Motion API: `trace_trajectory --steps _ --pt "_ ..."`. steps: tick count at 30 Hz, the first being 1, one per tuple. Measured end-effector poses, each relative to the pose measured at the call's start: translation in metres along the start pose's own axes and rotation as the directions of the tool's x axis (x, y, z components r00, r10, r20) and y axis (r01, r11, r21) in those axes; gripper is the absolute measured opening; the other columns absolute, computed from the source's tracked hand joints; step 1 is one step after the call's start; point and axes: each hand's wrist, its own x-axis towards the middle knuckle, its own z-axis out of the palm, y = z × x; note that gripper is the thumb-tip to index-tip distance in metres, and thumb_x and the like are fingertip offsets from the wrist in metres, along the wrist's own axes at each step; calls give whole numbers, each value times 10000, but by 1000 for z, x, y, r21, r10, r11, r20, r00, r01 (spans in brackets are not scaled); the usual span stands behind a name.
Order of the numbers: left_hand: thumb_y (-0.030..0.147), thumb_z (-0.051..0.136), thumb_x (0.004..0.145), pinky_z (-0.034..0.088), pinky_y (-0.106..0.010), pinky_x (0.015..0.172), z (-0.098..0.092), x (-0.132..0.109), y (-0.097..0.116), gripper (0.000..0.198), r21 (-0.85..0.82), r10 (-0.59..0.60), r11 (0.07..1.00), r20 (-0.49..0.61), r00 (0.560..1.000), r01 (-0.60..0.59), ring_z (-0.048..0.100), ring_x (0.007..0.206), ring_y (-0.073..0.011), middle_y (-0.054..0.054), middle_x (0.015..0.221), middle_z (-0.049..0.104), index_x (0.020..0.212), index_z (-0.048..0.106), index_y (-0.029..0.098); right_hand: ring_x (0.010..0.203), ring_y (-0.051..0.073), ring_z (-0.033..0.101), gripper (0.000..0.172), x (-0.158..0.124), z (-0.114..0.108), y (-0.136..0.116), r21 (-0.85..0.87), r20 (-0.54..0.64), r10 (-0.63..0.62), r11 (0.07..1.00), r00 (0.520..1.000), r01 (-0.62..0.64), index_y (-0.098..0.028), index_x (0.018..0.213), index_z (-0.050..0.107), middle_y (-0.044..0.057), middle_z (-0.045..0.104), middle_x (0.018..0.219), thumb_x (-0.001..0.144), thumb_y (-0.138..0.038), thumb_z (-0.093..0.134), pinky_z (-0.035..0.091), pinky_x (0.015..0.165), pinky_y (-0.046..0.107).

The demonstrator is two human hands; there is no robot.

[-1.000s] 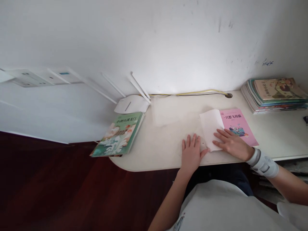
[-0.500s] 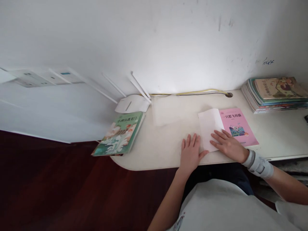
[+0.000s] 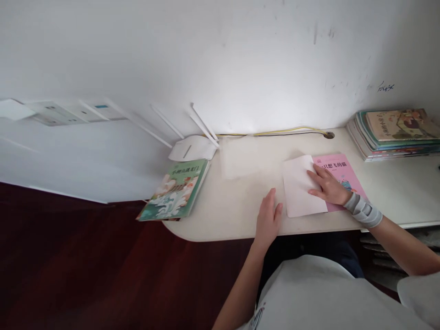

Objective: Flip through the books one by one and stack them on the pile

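Pink book (image 3: pixel 339 168) is prob light, bendy, best held by edges; right hand (image 3: pixel 328 185) spread on it, left hand (image 3: pixel 267 216) thumb apart

Pink book (image 3: pixel 349 178): a black Chinese title is running along the top of the cover, the characters 想飞的猫 showing legibly.
Green picture book (image 3: pixel 175 192): a dark title is reading 小鲤鱼跳龙门 across the upper cover.
Tan book (image 3: pixel 395 126), topping the stack of books (image 3: pixel 405 149): dark characters are showing, too small to make out surely.
Wall (image 3: pixel 275 68): blue handwriting (image 3: pixel 385 87) is standing above the stack, its wording unclear.
White shirt (image 3: pixel 316 293): printed lettering (image 3: pixel 258 317) is showing at one side, illegible.
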Motion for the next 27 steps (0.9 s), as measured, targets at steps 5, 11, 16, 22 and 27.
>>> trace_trajectory --steps 5,11,16,22,27 --pt "355 490 886 264 -421 1117 -6 6 5 484 -463 -219 858 62 974 222 356 1339 -225 -85 1485 333 1347 381 255 1358 306 289 626 -4 3 -8 -45 -19 4 999 1000 -5 -186 1382 407 176 314 1469 871 -546 438 305 1060 549" --pt "223 658 756 471 -375 938 -43 31 10 327 -840 -413 249 358 837 482 610 1062 -231 -133 1263 560 1068 581 166 1360 301 288 668 -21 2 -24 -6 -45 -6 1000 999 6 -215 1449 276 159 295 1482 879 -521 443 338 1050 534" --pt "302 684 748 442 -190 532 -51 44 11 316 -569 -325 509 568 756 646 575 601 -70 -87 965 682 1015 612 147 1392 315 197 788 -43 5 -47 -105 -41 -20 994 999 15 -185 1480 160 178 208 1514 856 -563 456 299 1072 543" --pt "478 662 712 152 -201 366 -48 59 14 356 -243 -219 807 724 654 538 294 387 -14 31 617 543 758 615 128 1400 326 159 820 -46 7 -53 -207 -26 -33 978 999 27 -156 1464 222 182 230 1506 826 -605 471 285 1072 554" --pt "419 715 638 185 -191 377 -50 57 23 332 -258 -285 751 704 651 607 388 404 -42 76 517 451 782 572 157 1384 323 216 802 -44 4 -54 -163 -68 -28 987 997 17 -158 1455 246 189 292 1480 827 -601 473 299 1071 547"
